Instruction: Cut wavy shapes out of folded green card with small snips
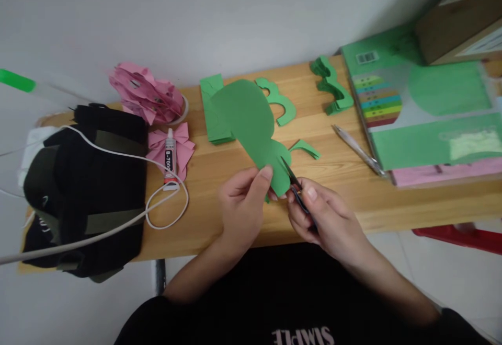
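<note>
My left hand pinches the lower edge of a green paper cut-out, holding it tilted above the wooden table. My right hand grips small black scissors, whose blades point up into the right edge of the paper. A thin green offcut lies just right of the blades.
Folded green paper and curved green offcuts lie behind the cut-out. A scalloped green stack, a pen and a coloured paper pack are at right. Pink paper flowers, a glue tube and a black bag with a white cable are at left.
</note>
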### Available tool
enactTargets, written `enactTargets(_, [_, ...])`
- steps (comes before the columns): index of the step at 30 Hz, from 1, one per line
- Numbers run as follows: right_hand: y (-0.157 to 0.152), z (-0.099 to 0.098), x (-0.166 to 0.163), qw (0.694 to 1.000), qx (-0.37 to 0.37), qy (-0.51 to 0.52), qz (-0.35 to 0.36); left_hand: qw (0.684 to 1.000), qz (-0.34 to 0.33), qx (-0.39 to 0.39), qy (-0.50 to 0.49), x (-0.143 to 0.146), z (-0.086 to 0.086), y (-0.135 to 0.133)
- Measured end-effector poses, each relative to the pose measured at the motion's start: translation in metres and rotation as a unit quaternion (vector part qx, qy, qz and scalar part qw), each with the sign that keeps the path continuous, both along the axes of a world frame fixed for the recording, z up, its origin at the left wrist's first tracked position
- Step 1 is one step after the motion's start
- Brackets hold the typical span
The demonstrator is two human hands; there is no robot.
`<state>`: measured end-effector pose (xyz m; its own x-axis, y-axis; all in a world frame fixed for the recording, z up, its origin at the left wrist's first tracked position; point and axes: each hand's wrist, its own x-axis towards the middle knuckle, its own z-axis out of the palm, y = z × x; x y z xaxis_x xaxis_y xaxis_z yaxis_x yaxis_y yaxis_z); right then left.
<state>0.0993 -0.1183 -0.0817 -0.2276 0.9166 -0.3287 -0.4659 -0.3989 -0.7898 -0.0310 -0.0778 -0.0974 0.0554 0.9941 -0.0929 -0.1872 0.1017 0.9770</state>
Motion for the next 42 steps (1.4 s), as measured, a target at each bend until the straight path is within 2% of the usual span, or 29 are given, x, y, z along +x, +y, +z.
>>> enactTargets(4, [-0.001,-0.002,0.003,0.999,-0.032,-0.014,-0.035,1.0,-0.012,-0.011,-0.001,0.001,0.001,0.002])
enactTargets(7, [0.002,-0.005,0.007,0.993,-0.036,-0.034,-0.111,1.0,-0.021,-0.011,-0.002,0.002,0.002,0.003])
enactTargets(8, [0.005,-0.007,0.008,0.989,-0.029,-0.035,-0.139,1.0,-0.02,0.001,0.017,0.002,0.002,0.004])
enactTargets(10, [0.013,-0.009,0.013,0.984,-0.025,-0.033,-0.172,0.989,-0.007,0.086,0.117,-0.001,0.001,0.008])
enactTargets(11, [0.018,-0.01,0.016,0.984,-0.032,-0.035,-0.17,0.973,-0.001,0.144,0.179,-0.003,0.0,0.011])
enactTargets(12, [0.023,-0.01,0.019,0.986,-0.045,-0.04,-0.158,0.94,0.004,0.228,0.255,-0.007,-0.001,0.016])
enactTargets(13, [0.029,-0.01,0.023,0.988,-0.062,-0.049,-0.135,0.92,-0.005,0.278,0.275,-0.012,-0.001,0.022])
enactTargets(18, [0.045,0.007,0.035,0.99,-0.07,-0.111,-0.052,0.857,-0.125,0.391,0.312,-0.039,0.01,0.054])
enactTargets(20, [0.041,0.018,0.034,0.987,-0.03,-0.153,-0.029,0.757,-0.204,0.496,0.373,-0.047,0.017,0.06])
enactTargets(22, [0.033,0.026,0.03,0.98,0.03,-0.195,-0.016,0.674,-0.215,0.586,0.396,-0.052,0.021,0.061])
enactTargets(23, [0.027,0.029,0.028,0.975,0.061,-0.212,-0.019,0.653,-0.193,0.619,0.393,-0.054,0.021,0.059])
enactTargets(24, [0.021,0.03,0.026,0.97,0.089,-0.225,-0.03,0.647,-0.161,0.64,0.383,-0.054,0.021,0.057])
enactTargets(25, [0.015,0.031,0.025,0.964,0.111,-0.238,-0.042,0.653,-0.124,0.648,0.371,-0.054,0.019,0.053])
enactTargets(27, [0.002,0.03,0.022,0.952,0.141,-0.263,-0.063,0.699,-0.041,0.623,0.347,-0.05,0.016,0.041])
enactTargets(29, [-0.008,0.029,0.02,0.947,0.147,-0.277,-0.076,0.776,0.025,0.544,0.318,-0.043,0.014,0.025])
enactTargets(30, [-0.013,0.028,0.02,0.946,0.143,-0.279,-0.079,0.825,0.036,0.483,0.292,-0.038,0.014,0.016])
enactTargets(32, [-0.019,0.027,0.019,0.947,0.135,-0.278,-0.088,0.927,0.013,0.309,0.21,-0.031,0.017,-0.002])
enactTargets(36, [-0.026,0.024,0.016,0.951,0.125,-0.269,-0.091,0.972,-0.039,0.189,0.134,-0.024,0.021,-0.03])
enactTargets(42, [-0.033,0.02,0.008,0.953,0.128,-0.261,-0.085,0.986,-0.022,0.123,0.109,-0.023,0.013,-0.045])
